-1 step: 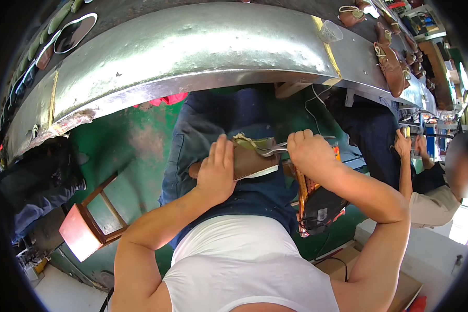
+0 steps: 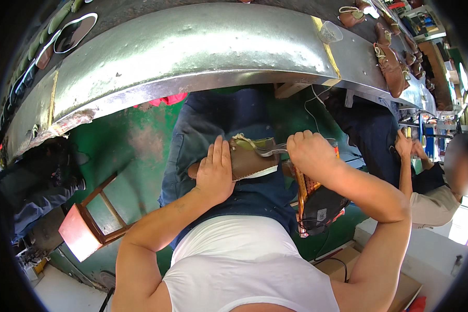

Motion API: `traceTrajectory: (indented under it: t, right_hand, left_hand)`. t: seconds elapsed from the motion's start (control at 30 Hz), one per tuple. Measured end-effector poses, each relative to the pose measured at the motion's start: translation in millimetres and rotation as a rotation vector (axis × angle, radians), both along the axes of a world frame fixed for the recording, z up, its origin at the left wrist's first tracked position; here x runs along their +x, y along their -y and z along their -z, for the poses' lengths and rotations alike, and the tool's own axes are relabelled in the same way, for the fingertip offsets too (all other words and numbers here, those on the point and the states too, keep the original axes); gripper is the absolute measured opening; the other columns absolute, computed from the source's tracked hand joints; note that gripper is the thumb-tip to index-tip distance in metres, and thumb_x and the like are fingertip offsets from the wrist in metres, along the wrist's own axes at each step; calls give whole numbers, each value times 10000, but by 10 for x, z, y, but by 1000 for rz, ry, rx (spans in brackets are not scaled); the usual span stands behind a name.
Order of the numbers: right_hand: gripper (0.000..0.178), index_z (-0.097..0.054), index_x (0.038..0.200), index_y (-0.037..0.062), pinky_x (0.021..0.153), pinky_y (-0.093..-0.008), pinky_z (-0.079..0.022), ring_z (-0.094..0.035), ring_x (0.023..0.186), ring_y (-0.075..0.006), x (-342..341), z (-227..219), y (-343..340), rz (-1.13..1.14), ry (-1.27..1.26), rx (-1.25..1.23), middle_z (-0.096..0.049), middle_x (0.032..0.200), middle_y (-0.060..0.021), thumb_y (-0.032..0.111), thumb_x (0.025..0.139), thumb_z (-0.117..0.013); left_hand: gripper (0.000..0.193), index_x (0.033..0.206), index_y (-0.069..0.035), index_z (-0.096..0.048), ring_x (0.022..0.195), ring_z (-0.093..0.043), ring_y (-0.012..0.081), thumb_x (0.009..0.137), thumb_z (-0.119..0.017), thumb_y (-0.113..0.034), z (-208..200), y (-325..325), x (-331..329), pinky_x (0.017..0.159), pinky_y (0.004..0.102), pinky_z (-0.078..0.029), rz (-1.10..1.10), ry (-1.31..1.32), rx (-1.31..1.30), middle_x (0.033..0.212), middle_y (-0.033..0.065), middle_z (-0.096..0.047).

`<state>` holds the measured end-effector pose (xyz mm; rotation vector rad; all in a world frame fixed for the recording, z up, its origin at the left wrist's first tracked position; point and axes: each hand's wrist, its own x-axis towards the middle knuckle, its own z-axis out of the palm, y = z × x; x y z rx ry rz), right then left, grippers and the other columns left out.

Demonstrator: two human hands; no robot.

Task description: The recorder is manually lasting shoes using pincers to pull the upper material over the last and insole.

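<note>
A brown leather shoe (image 2: 250, 161) with a green lining and a pale sole edge lies across my lap. Its left end shows beyond my left hand (image 2: 215, 169), which presses on the shoe with fingers straight and close together. My right hand (image 2: 313, 154) is wrapped round the handles of metal pincers (image 2: 268, 151). Their curved jaws meet the right part of the shoe at the green lining; what they grip there is too small to make out. A loose cord end sits at the shoe's opening.
A metal-topped bench (image 2: 192, 44) curves ahead, with brown shoes (image 2: 391, 70) and a clear cup (image 2: 330, 32) on its right. A stool (image 2: 91, 229) stands left. Right of my legs is a black bag (image 2: 322, 210); further right sits a co-worker (image 2: 437, 200).
The shoe has turned slightly, showing more of its brown side. My hands have shifted very little. At the right, the co-worker's hands have moved closer together.
</note>
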<state>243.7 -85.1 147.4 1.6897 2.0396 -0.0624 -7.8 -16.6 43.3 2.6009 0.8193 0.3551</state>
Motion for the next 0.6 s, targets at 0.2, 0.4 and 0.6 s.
traceTrajectory:
  t: [0.2,0.4,0.6]
  right_hand:
    - [258,-632,816,-15,613,-396,-531,-703,688,-230,-22,110,-203,569,-1018,-574,-692,787,-178,192,945,-548]
    - [269,-545,1169,18,605,-289,-578,-696,897,-212,-555,500,-407,1263,-2015,-649,-668,1032,-99,241,1023,-505]
    - [280,-553,1172,4,575,-270,-545,-689,859,-176,-259,-24,52,1133,-1816,-197,-669,993,-93,236,1020,-506]
  left_hand:
    - [631,1334,177,-401,1094,-563,377,838,-576,-172,142,77,22,839,421,-478,70,-277,221,1360,298,-469]
    - [740,1423,98,-349,1043,-615,337,826,-642,-227,88,-139,133,812,415,-497,74,-219,-37,1247,215,-520]
    - [731,1451,-11,-379,1073,-622,413,866,-720,-287,360,-496,8,939,419,-501,-83,188,-904,1284,260,-524]
